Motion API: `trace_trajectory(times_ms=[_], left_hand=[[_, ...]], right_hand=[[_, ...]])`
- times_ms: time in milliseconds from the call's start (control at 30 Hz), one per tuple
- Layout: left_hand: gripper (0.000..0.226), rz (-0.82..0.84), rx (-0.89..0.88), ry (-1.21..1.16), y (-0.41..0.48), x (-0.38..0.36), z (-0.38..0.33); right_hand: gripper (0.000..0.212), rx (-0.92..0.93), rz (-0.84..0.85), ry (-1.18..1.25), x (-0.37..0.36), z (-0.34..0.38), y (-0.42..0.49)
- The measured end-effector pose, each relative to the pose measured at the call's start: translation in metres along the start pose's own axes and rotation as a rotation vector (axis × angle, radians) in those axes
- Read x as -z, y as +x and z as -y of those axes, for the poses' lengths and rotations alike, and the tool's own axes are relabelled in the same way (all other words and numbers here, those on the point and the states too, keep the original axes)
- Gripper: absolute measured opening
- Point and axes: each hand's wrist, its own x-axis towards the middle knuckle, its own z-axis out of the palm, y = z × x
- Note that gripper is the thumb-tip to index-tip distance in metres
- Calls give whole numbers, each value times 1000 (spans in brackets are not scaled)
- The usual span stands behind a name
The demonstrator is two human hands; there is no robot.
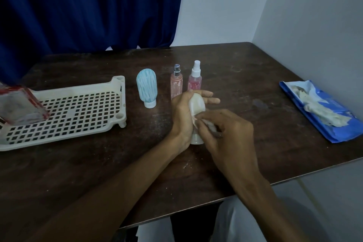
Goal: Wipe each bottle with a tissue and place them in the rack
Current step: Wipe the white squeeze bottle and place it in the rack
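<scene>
White bottle point(197, 104) stands near the middle of the desk point(98, 173), with the left hand point(181, 120) wrapped around its side. The right hand point(229, 131) pinches a crumpled tissue point(205, 123) against the bottle's front. Just behind stand a pale blue tube bottle point(146, 86) resting on its cap, a pink spray bottle with a silver top point(176, 84) and a pink spray bottle with a white nozzle point(194, 80). The cream rack point(78, 89) at the left holds one red-edged clear container point(21, 106). An opened blue tissue pack point(322, 112) lies at the right.
</scene>
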Motion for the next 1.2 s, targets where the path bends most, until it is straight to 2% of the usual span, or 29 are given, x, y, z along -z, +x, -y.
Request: trace_trajectory(times_ms=[167, 267, 433, 567, 733, 900, 1033, 1100, 1200], left_hand=[[45, -38, -42, 5, 3, 4, 3], [41, -71, -58, 35, 5, 6, 4], [42, -37, 26, -2, 5, 4, 0], [43, -28, 29, 15, 5, 4, -2], [33, -153, -36, 86, 6, 6, 0], [44, -80, -43, 89, 6, 6, -1], [43, -73, -66, 106, 7, 4, 0], [40, -99, -40, 76, 8, 5, 2], [24, -139, -14, 70, 9, 7, 3]], right_hand=[[13, -85, -61, 7, 6, -6, 11], [12, -58, -66, 5, -1, -6, 20], [15, 34, 3, 4, -7, 1, 12], [16, -6, -34, -27, -5, -4, 14], [15, 1, -74, -22, -11, -1, 30], [15, 81, 15, -48, -8, 2, 19], [16, 17, -19, -29, -3, -4, 18], [14, -7, -50, -49, -5, -4, 26], [13, 9, -53, -86, -9, 0, 36]])
